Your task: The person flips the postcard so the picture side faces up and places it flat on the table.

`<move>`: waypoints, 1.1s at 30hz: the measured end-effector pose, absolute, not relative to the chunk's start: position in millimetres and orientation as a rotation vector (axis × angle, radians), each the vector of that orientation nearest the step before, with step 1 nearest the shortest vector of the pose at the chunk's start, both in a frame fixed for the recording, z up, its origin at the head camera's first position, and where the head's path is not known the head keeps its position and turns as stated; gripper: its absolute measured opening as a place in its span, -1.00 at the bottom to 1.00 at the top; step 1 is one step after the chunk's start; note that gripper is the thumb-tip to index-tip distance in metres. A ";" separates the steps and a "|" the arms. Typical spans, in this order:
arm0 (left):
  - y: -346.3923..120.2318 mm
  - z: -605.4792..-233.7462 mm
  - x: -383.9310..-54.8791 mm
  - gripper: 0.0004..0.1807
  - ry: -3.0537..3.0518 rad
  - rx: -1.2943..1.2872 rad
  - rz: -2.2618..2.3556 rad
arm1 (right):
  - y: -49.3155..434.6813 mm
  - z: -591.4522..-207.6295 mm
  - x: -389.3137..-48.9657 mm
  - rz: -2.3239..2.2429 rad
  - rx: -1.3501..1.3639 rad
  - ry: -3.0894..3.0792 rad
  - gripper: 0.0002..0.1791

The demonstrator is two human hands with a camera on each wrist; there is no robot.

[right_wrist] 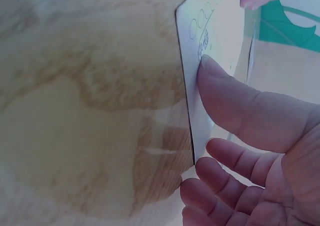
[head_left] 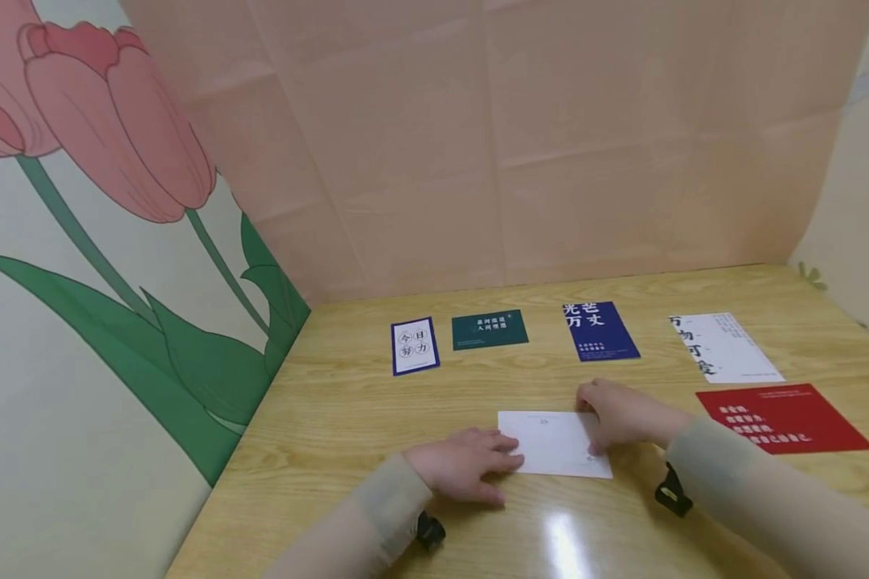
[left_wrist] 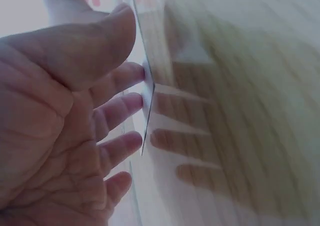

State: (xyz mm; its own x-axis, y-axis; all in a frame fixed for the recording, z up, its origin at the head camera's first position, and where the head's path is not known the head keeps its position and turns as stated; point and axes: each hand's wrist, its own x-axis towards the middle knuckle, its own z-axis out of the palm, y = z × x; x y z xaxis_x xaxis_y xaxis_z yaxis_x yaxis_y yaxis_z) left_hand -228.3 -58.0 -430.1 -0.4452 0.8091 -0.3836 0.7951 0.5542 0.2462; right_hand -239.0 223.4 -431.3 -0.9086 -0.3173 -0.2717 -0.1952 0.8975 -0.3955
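Observation:
A white card point(head_left: 550, 446) with small print lies on the wooden table in front of me, long side across. My left hand point(head_left: 465, 466) rests at its left end, palm down, fingers spread and fingertips on the card's edge. Over the right end is my right hand point(head_left: 631, 414). In the right wrist view, its thumb point(right_wrist: 235, 98) touches the card's face near a row of printed circles, while the other fingers bend loosely by the edge. The left wrist view shows the card point(left_wrist: 147, 93) nearly edge-on beside the left fingertips.
Behind the white card, a blue-bordered card point(head_left: 416, 346), a green card point(head_left: 489, 330) and a dark blue card point(head_left: 602, 331) lie in a row. Farther right are a white card with black characters point(head_left: 731, 347) and a red card point(head_left: 784, 418). A pink cloth point(head_left: 492, 153) hangs behind the table.

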 end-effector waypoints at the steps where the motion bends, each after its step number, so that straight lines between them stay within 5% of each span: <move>1: -56.7 -430.9 -230.0 -0.40 2.348 1.289 0.071 | 223.2 -431.2 -238.8 -0.520 -0.376 2.728 -0.42; 8: -45.9 -440.4 -246.4 -0.64 2.505 1.084 0.335 | 218.7 -432.1 -239.4 -0.513 -0.332 2.711 -0.44; 18: -27.7 -440.3 -259.0 -0.38 2.707 0.705 0.371 | 207.6 -430.4 -237.4 -0.510 -0.365 2.695 -0.45; 33: -21.7 -443.3 -270.9 -0.43 2.688 0.539 0.357 | 208.1 -433.0 -241.5 -0.533 -0.328 2.674 -0.42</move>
